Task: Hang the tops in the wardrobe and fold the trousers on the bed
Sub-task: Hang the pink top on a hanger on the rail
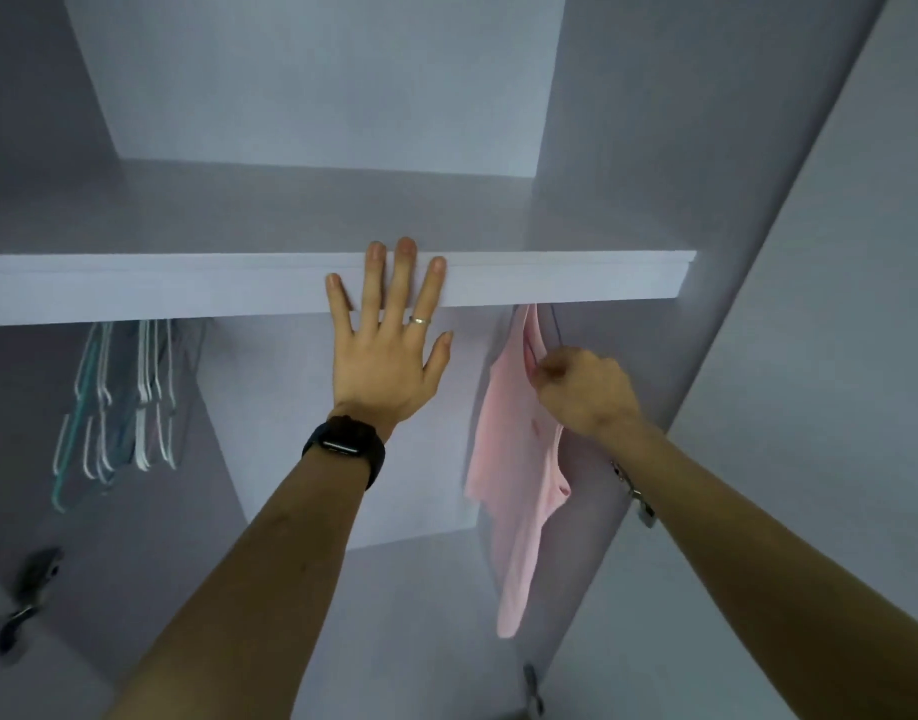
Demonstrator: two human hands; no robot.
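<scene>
Up inside the white wardrobe (316,85), the person's left hand (384,366) lies flat against the front edge of the shelf (134,288). Its fingers (405,272) are straight and spread, with the tips reaching just over the shelf's top edge, so the hand is released and grasps nothing. A thin ring (420,320) sits on one finger and a dark smartwatch (345,444) wraps the wrist.

To the right, just below the shelf, the right hand (581,392) is clenched on the upper part of a pink top (514,485), the fingers curled round the bunched fabric near its neck. A thin dark hanger (556,324) wire rises from the hand and goes up behind the shelf edge. Whether its hook sits on a rail cannot be told, since the shelf hides that part. The pink top hangs down limp from the grip, close to the wardrobe's right inner wall, and its lower end trails well below the forearm. A pale bracelet (634,493) shows at the right wrist.

Under the shelf on the far left, a cluster of empty white and teal hangers (113,397) hangs together, well apart from the pink top. Lower left, a metal door hinge (25,589) shows blurred near the frame's edge
</scene>
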